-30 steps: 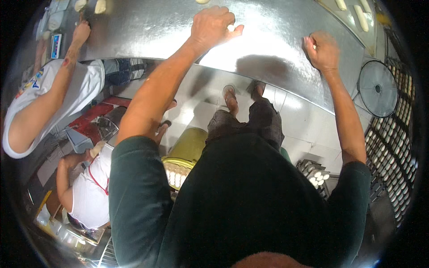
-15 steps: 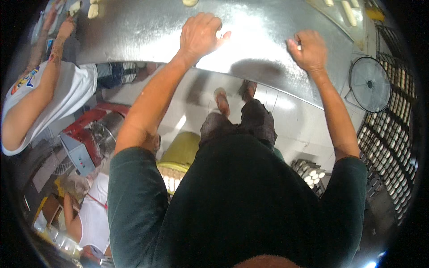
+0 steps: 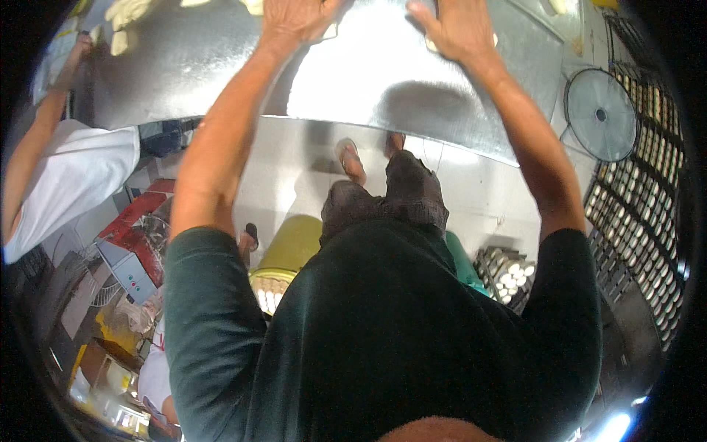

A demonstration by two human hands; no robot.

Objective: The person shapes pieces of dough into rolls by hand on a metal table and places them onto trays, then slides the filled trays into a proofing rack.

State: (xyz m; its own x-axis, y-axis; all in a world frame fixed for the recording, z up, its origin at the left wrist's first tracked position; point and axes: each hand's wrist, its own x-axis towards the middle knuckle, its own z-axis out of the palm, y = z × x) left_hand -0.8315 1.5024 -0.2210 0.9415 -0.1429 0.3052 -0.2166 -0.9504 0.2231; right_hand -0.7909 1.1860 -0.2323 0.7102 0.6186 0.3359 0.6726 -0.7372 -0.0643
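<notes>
My left hand [image 3: 296, 20] lies flat on the metal table [image 3: 346, 85], over a pale dough piece [image 3: 331, 32] whose edge shows beside the wrist and thumb. Farther right, my right hand [image 3: 462, 31] rests palm down with its thumb spread out to the left. Under that palm sits another dough piece [image 3: 431, 45], showing on both sides of the hand. The upper edge of the view cuts off the fingertips of both hands. More dough [image 3: 252, 6] lies just left of my left hand.
Several dough pieces [image 3: 127, 13] lie at the table's far left, near a co-worker's arm [image 3: 51, 110]. A round fan [image 3: 601, 115] stands at the right, before racks of pale pieces [image 3: 641, 206]. Behind me are a yellow-green bin [image 3: 293, 243] and a red machine [image 3: 140, 221].
Both hands have moved farther over the table and gone from curled to flat, with dough now showing under the right one. The co-worker at left has shifted left.
</notes>
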